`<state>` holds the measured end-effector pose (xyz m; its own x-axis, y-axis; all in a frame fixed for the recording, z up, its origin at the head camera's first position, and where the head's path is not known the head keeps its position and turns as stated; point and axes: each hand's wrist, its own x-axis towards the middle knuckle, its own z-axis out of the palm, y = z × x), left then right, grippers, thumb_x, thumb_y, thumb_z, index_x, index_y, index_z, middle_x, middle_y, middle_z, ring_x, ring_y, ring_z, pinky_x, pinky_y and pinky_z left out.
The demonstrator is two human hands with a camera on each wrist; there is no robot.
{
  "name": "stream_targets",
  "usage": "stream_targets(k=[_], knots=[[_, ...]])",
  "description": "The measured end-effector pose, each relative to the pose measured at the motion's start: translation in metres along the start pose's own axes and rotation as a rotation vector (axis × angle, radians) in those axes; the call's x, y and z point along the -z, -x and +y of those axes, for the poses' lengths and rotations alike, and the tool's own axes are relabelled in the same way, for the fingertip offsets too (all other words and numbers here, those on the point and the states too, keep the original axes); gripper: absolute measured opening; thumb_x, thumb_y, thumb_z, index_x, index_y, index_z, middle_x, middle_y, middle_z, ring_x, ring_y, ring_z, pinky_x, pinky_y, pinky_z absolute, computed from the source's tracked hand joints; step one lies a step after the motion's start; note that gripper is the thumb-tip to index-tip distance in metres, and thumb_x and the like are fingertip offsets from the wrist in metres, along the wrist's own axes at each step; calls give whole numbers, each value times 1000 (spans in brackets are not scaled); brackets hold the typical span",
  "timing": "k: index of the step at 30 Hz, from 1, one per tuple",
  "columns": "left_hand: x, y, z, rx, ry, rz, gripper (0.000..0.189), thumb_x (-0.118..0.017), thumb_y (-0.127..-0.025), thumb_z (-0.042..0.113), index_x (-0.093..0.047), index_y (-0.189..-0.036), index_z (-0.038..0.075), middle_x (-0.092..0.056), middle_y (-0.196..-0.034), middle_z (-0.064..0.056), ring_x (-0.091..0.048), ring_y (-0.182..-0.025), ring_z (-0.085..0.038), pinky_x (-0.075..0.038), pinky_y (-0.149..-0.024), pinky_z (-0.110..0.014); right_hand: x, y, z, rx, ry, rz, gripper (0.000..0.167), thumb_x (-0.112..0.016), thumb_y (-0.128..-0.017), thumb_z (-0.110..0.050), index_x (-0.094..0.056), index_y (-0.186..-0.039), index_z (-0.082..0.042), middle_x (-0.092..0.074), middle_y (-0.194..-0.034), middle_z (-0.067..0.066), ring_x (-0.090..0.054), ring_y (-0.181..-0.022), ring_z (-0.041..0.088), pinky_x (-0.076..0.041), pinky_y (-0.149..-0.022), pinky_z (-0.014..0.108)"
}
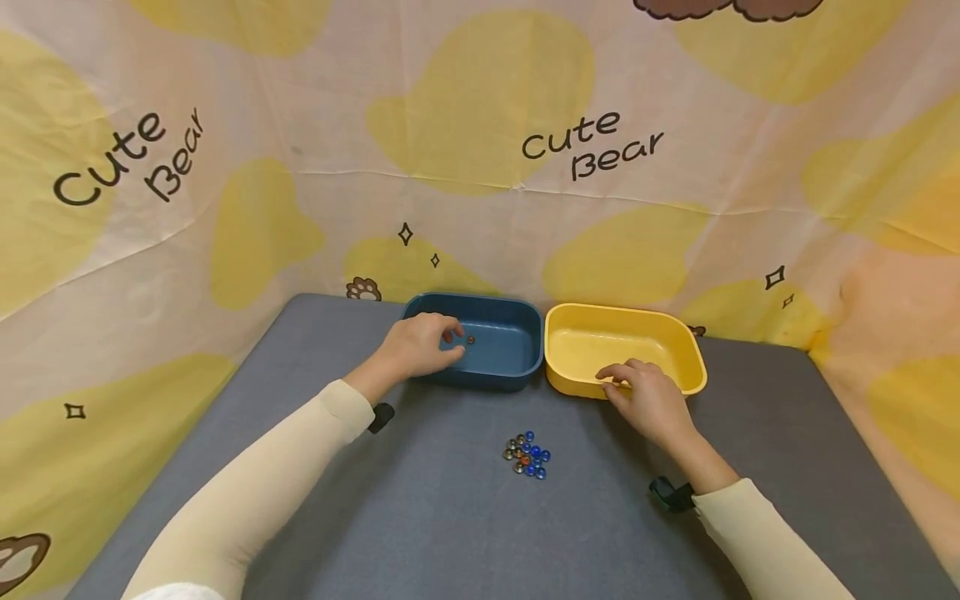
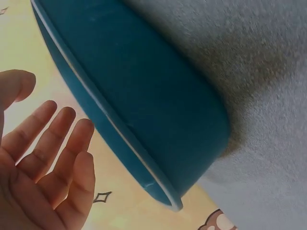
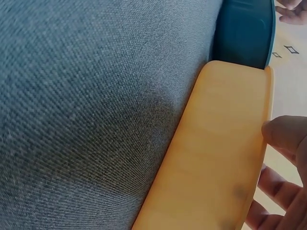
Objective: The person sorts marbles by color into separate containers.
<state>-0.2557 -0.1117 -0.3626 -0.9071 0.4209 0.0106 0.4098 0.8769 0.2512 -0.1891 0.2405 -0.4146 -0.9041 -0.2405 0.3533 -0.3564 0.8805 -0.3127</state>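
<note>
Lying clustered on table (image 1: pixel 420 525): shiny marbles (image 1: pixel 526 458); blue, brownish, orange.

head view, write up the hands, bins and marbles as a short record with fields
left hand: over the blue bin, fingers apart, nothing visible in its grasp
right hand: at the near rim of the yellow bin; cannot tell if it holds anything
bins: side by side, blue left, yellow right
loose marbles: cluster on the grey table, blue, orange and darker ones
marble at blue bin: one, brownish
</note>
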Motion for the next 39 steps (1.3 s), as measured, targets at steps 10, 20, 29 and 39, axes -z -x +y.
stream_targets(k=[10,20,29,39], knots=[[0,24,13,-66,100,113,25,-62,-89,36,-68,-112,28,-69,-103,4,-58,-69,-7,-45,-55,-25,-1,0,1,24,4,9,9,-71,-85,-15,-74,-94,-17,-66,-82,1,-52,-70,19,-40,-64,31],[-12,39,34,-179,106,189,22,-65,-87,35,-70,-107,26,-70,-95,7,-52,-58,0,-41,-48,-20,-3,1,0,36,18,14,9,-72,-84,-14,-74,-93,-16,-67,-82,2,-50,-68,19,-40,-62,31],[-34,48,52,-266,72,197,23,-70,-82,40,-71,-101,27,-68,-90,9,-57,-67,-2,-42,-52,-19,-1,0,-2,11,6,-6,9,-73,-84,-14,-74,-93,-15,-67,-82,3,-49,-67,19,-38,-62,30],[-57,55,64,-252,118,13,30,-72,-81,37,-70,-106,22,-69,-94,6,-53,-69,-3,-43,-57,-20,0,-2,-2,-6,-11,-24,9,-72,-85,-14,-75,-94,-15,-65,-79,2,-49,-67,19,-38,-62,30]])
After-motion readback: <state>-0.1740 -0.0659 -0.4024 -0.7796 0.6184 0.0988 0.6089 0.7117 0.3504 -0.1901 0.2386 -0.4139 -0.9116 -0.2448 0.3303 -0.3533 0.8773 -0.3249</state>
